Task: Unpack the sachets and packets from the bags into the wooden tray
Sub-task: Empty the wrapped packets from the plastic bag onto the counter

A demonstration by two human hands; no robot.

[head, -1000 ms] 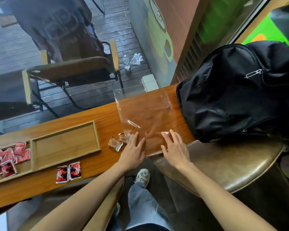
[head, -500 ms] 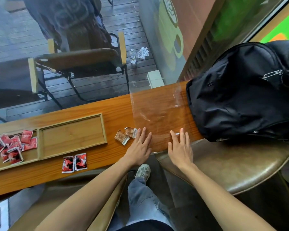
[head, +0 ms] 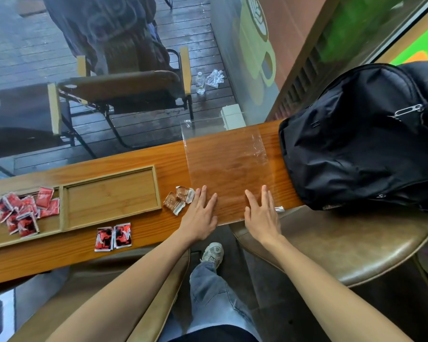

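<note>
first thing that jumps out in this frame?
Both hands, left hand and right hand, lie flat on an empty clear plastic bag spread across the counter. A black backpack bulks at the right; red sachets sit heaped in the wooden tray's left compartment.

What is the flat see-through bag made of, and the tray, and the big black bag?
The clear bag looks like thin plastic film: the table's grain shows through it and it has shiny creases. The tray seems to be pale wood, maybe bamboo, matte, with fine straight grain. The backpack looks like woven nylon or similar cloth, with a slight sheen and soft folds.
</note>
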